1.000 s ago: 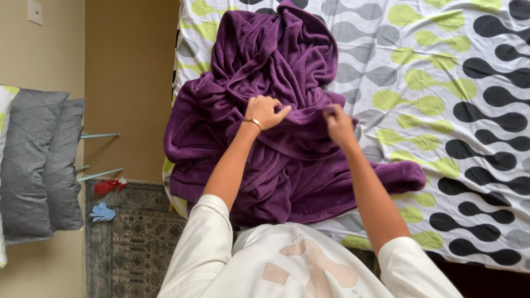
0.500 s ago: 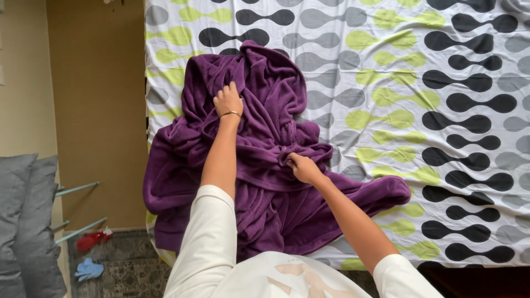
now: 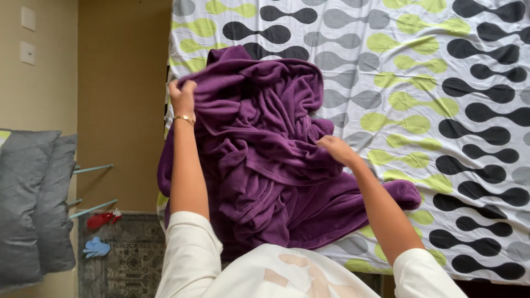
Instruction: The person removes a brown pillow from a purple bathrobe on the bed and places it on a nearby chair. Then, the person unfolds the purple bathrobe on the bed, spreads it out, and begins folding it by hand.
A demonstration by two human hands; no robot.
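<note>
Grip-wise, left hand (image 3: 182,95) clenches the purple blanket (image 3: 265,154) upper left, right hand (image 3: 338,150) pinches a fold mid-frame; blanket lies crumpled, spreading barely begun.

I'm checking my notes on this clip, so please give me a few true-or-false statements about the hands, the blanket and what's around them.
1. The left hand grips the purple blanket at its far left edge. True.
2. The right hand holds a pillow. False: it grips a fold of the purple blanket.
3. The blanket lies on a bed sheet patterned in black, grey and green. True.
4. A gold bracelet sits on the right wrist. False: it is on the left wrist.
5. The grey pillows lie on the bed. False: they stand at the left, off the bed.
</note>
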